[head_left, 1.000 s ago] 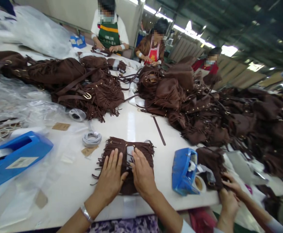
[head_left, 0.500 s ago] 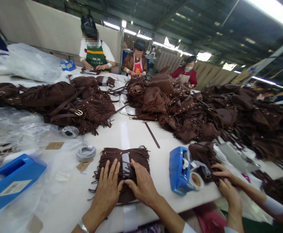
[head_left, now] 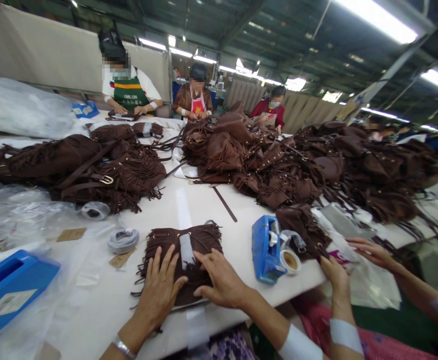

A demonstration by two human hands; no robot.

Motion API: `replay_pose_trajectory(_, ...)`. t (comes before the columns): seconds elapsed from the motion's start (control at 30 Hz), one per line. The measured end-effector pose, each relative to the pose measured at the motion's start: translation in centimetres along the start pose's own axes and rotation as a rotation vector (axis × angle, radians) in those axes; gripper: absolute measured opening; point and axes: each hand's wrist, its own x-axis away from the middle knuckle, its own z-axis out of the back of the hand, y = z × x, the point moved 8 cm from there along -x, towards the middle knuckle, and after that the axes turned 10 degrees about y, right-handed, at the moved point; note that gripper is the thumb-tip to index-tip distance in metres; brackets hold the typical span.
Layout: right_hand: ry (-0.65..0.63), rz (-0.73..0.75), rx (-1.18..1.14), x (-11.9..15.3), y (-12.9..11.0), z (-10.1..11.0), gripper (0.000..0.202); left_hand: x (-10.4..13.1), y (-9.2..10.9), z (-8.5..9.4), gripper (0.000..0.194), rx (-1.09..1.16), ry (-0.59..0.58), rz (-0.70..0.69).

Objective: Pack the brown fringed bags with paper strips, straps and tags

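A dark brown fringed bag (head_left: 199,238) lies flat on the white table in front of me, near its front edge. A pale grey strip (head_left: 186,250) runs down its middle between two metal eyelets. My left hand (head_left: 160,282) lies flat on the bag's left side, fingers stretched forward and thumb out. On the right side rests my right hand (head_left: 222,280), its fingers spread and a fingertip close to the strip. Neither hand grips anything.
A blue tape dispenser (head_left: 266,250) stands to the right, a larger blue dispenser (head_left: 12,295) at the left. Grey tape rolls (head_left: 124,240) lie left of the bag. Brown bags (head_left: 234,150) are heaped behind. A co-worker's hands (head_left: 335,272) work at the right; several people stand across the table.
The view has turned slightly right, so things sit further left. My right hand has shifted a little on the bag, and my thumbs are further apart. The co-worker's hands have separated beside a white plastic bag.
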Motion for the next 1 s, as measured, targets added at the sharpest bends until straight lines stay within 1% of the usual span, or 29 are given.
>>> replay_pose_trajectory(0.07, -0.002, 0.027, 0.029, 0.9, -0.5, 1.3, 0.089, 0.0, 0.1, 0.1, 0.057, -0.003, -0.002, -0.015)
replay_pose_trajectory(0.1, 0.0, 0.033, 0.056, 1.5, -0.6, 2.0, 0.083, 0.0, 0.1, 0.1, 0.058, -0.007, -0.002, -0.019)
replay_pose_trajectory(0.17, 0.02, 0.009, 0.159, 3.0, -0.2, 3.9, 0.065, 0.0, 0.1, 0.2, 0.059, -0.017, 0.003, -0.017)
replay_pose_trajectory(0.2, 0.048, -0.022, 0.236, 3.7, 0.2, 5.0, 0.053, -0.1, 0.1, 0.3, 0.058, -0.021, 0.009, -0.018)
replay_pose_trajectory(0.27, 0.157, -0.101, 0.408, 4.4, 1.0, 7.2, 0.033, -0.1, 0.1, 0.3, 0.058, -0.026, 0.026, -0.021)
replay_pose_trajectory(0.3, 0.224, -0.13, 0.471, 4.4, 1.2, 8.0, 0.027, 0.0, 0.1, 0.3, 0.059, -0.028, 0.032, -0.024)
replay_pose_trajectory(0.33, 0.279, -0.139, 0.499, 4.0, 1.1, 8.3, 0.026, 0.0, 0.2, 0.3, 0.059, -0.03, 0.035, -0.026)
replay_pose_trajectory(0.37, 0.311, -0.127, 0.488, 3.3, 0.9, 8.1, 0.027, 0.0, 0.2, 0.2, 0.06, -0.032, 0.035, -0.027)
replay_pose_trajectory(0.43, 0.308, -0.042, 0.389, 1.2, 0.1, 6.3, 0.029, 0.0, 0.2, 0.1, 0.06, -0.035, 0.027, -0.022)
replay_pose_trajectory(0.5, 0.24, 0.069, 0.305, -0.8, -0.3, 3.8, 0.028, 0.0, 0.1, 0.0, 0.061, -0.034, 0.019, -0.014)
replay_pose_trajectory(0.53, 0.198, 0.111, 0.299, -1.4, -0.2, 2.6, 0.028, 0.0, 0.1, 0.0, 0.061, -0.033, 0.018, -0.01)
replay_pose_trajectory(0.57, 0.166, 0.127, 0.32, -1.8, 0.3, 1.9, 0.028, -0.1, 0.1, 0.0, 0.062, -0.031, 0.018, -0.005)
replay_pose_trajectory(0.6, 0.157, 0.104, 0.366, -1.9, 1.1, 1.6, 0.029, -0.1, 0.0, 0.0, 0.062, -0.03, 0.02, -0.002)
replay_pose_trajectory(0.63, 0.179, 0.039, 0.429, -1.7, 2.1, 1.9, 0.03, -0.1, 0.0, -0.1, 0.063, -0.029, 0.019, -0.003)
replay_pose_trajectory(0.7, 0.305, -0.147, 0.551, -0.9, 3.8, 3.9, 0.029, -0.1, 0.0, -0.1, 0.065, -0.028, 0.02, -0.009)
replay_pose_trajectory(0.73, 0.375, -0.212, 0.577, -0.5, 4.0, 4.9, 0.029, 0.0, 0.1, -0.1, 0.066, -0.029, 0.02, -0.013)
replay_pose_trajectory(0.77, 0.419, -0.227, 0.564, -0.3, 3.7, 5.4, 0.03, 0.0, 0.1, -0.1, 0.066, -0.028, 0.023, -0.015)
replay_pose_trajectory(0.8, 0.426, -0.188, 0.513, -0.6, 2.9, 5.3, 0.034, 0.0, 0.1, -0.1, 0.067, -0.026, 0.025, -0.015)
replay_pose_trajectory(0.83, 0.396, -0.107, 0.438, -1.1, 1.7, 4.6, 0.039, 0.0, 0.1, -0.1, 0.067, -0.022, 0.03, -0.013)
replay_pose_trajectory(0.9, 0.273, 0.082, 0.294, -2.4, -0.5, 2.3, 0.053, -0.1, 0.2, 0.0, 0.066, -0.019, 0.032, -0.011)
replay_pose_trajectory(0.93, 0.2, 0.158, 0.249, -2.9, -1.3, 1.0, 0.059, -0.1, 0.2, 0.0, 0.066, -0.02, 0.03, -0.01)
replay_pose_trajectory(1.0, 0.081, 0.243, 0.213, -3.6, -1.7, -1.3, 0.067, -0.1, 0.3, 0.0, 0.065, -0.026, 0.018, -0.005)
